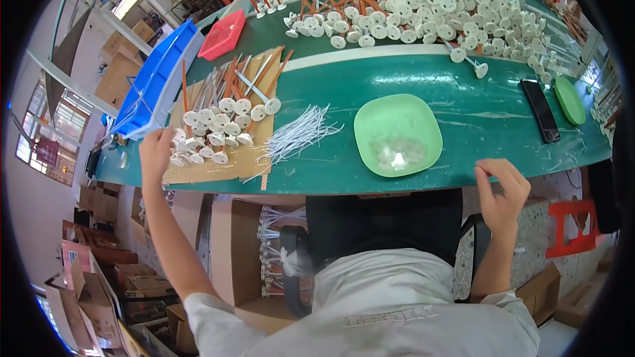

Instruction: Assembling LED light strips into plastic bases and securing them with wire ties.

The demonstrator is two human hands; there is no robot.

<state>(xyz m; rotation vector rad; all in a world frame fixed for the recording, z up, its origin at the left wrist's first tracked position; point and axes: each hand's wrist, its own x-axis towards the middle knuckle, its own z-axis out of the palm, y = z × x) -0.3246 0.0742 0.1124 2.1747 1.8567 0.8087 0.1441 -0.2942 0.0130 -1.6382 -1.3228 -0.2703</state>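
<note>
Two loosely curled hands are showing, holds unclear: left hand point(156, 153) at nine o'clock near disc-headed sticks point(221, 119), right hand point(506, 192) at three; picking singly should be preventing tangles

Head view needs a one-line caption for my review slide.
Left hand beside white-capped sticks on brown cardboard; right hand near a light-green bowl.

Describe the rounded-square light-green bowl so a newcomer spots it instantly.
Start at the glossy green tabletop. Near its front edge, between the loose thin white strips and the right hand, sits the bowl. It looks larger than the light-green dish beside the black rectangular phone and holds translucent contents.
</note>
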